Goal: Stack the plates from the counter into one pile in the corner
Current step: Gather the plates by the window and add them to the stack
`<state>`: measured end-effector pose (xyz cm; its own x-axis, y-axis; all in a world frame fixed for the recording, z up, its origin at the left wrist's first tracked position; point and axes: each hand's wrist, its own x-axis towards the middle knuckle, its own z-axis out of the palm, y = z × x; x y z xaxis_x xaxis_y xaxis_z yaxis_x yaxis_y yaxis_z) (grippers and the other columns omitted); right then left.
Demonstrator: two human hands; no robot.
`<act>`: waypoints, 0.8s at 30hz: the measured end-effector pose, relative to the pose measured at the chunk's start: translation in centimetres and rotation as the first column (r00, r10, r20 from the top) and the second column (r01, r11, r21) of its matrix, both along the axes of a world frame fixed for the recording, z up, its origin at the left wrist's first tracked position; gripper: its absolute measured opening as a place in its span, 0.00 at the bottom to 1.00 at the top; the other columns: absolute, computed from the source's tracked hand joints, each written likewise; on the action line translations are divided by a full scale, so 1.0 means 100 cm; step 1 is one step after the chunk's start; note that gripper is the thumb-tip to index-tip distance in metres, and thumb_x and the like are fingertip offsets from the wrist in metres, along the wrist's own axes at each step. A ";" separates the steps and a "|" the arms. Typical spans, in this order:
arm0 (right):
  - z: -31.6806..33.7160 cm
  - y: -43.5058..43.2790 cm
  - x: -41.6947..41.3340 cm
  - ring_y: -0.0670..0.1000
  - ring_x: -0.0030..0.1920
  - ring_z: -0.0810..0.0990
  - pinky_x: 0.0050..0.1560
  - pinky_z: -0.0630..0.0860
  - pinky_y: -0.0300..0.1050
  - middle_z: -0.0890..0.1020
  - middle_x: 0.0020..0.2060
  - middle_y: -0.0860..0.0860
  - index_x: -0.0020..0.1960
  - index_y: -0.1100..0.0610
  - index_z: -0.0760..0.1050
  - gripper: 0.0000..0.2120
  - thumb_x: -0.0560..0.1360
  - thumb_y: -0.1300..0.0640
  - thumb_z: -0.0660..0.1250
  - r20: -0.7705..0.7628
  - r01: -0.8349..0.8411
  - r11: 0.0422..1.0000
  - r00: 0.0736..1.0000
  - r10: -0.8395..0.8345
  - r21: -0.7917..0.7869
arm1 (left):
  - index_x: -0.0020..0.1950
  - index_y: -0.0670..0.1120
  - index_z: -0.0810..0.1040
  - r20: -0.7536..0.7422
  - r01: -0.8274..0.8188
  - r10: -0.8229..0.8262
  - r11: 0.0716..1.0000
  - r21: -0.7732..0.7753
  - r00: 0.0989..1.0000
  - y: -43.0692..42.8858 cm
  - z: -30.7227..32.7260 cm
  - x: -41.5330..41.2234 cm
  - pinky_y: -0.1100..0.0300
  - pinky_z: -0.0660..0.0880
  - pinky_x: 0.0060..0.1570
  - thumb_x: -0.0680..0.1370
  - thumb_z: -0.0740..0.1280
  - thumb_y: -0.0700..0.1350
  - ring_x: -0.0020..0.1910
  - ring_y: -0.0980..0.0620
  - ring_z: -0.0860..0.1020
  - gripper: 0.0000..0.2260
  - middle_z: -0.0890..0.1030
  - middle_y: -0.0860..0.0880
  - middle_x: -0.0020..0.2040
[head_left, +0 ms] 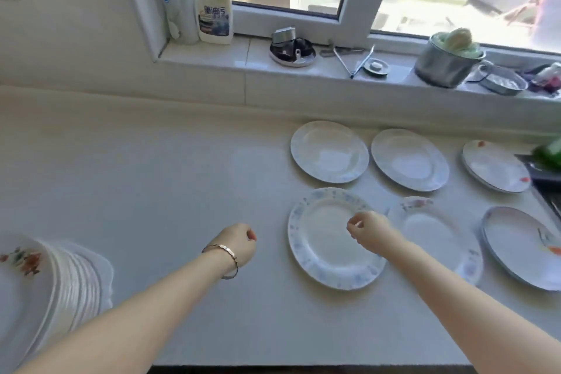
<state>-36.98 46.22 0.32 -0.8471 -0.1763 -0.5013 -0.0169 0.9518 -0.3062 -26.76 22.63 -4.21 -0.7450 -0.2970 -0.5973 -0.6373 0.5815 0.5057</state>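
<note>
Pile (45, 288) cut off at left edge, hands (239, 243) empty

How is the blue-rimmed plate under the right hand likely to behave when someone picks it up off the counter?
The blue-rimmed plate looks like glazed ceramic, so it is probably rigid, breakable and somewhat slippery. It lies flat on the counter, so fingers would likely need to get under its rim. Being shallow and wide, it seems unlikely to roll or tip.
</note>
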 end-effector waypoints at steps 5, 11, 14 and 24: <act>-0.016 0.081 -0.030 0.57 0.52 0.80 0.48 0.72 0.43 0.83 0.50 0.57 0.56 0.60 0.79 0.13 0.78 0.56 0.59 0.046 0.085 0.996 0.995 -0.086 0.020 | 0.49 0.37 0.77 0.179 -0.432 0.393 0.820 0.375 0.902 0.086 -0.057 -0.052 0.51 0.78 0.43 0.67 0.64 0.41 0.39 0.42 0.81 0.14 0.81 0.38 0.43; -0.038 0.127 -0.050 0.56 0.44 0.80 0.43 0.70 0.41 0.84 0.48 0.58 0.54 0.61 0.79 0.13 0.78 0.57 0.59 0.122 0.093 0.996 0.988 -0.093 0.006 | 0.37 0.34 0.76 0.165 -0.714 0.699 0.646 0.271 0.696 0.120 -0.052 -0.060 0.57 0.67 0.42 0.77 0.64 0.38 0.39 0.46 0.73 0.10 0.75 0.43 0.34; -0.044 0.129 -0.058 0.56 0.44 0.81 0.46 0.74 0.44 0.85 0.44 0.58 0.54 0.59 0.78 0.12 0.77 0.57 0.58 0.142 0.082 0.996 0.987 -0.077 -0.023 | 0.34 0.37 0.73 0.130 -0.752 0.764 0.564 0.342 0.632 0.117 -0.063 -0.054 0.52 0.74 0.50 0.75 0.66 0.39 0.41 0.44 0.75 0.11 0.74 0.43 0.33; -0.036 0.097 -0.082 0.56 0.47 0.82 0.45 0.76 0.45 0.83 0.51 0.56 0.55 0.57 0.78 0.13 0.77 0.56 0.58 0.106 -0.065 0.996 0.992 0.071 -0.058 | 0.30 0.44 0.67 -0.157 -0.771 0.867 0.494 0.401 0.474 0.090 -0.027 -0.038 0.59 0.61 0.31 0.76 0.64 0.36 0.34 0.49 0.66 0.15 0.68 0.44 0.30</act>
